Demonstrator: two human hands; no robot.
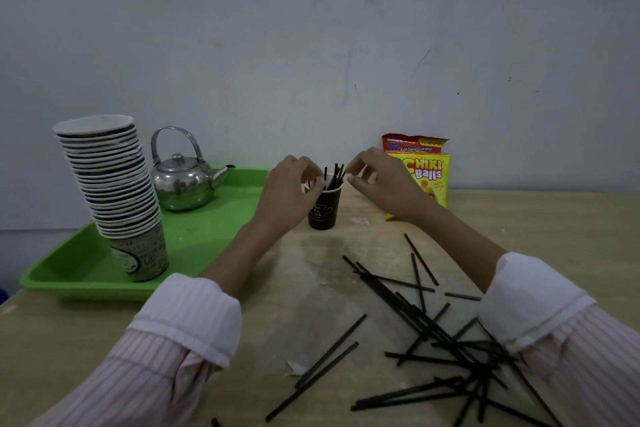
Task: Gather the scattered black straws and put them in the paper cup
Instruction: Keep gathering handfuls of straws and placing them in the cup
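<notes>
Pale and scuffed, the wall (311, 45) rises behind a light wooden surface (304, 291). On its left side we see a green tray (214, 218) carrying a tall, leaning stack of paper cups (110, 184) and a shiny metal kettle (183, 184). At the back right a yellow snack bag (431, 177) stands against the wall, with an orange bag (414, 144) behind it.

The black paper cup (323, 210) stands upright near the middle of the surface, just right of the tray. Several black straws already stand in it (335, 174), their tops leaning to the right above the rim. Many more scattered black straws (419, 317) lie crossed over one another on the near right part of the surface, with a few lying apart toward the centre.

Both hands are raised at the cup's mouth. Our left hand (289, 192) has its fingers curled against the left side of the rim, covering that edge; we cannot tell whether it actually grips the cup. Our right hand (375, 178) sits just right of the straw tops with fingers curled and thumb close to the fingertips; we cannot tell whether a straw is pinched there. Pink striped sleeves (187, 315) are rolled back on both forearms.
</notes>
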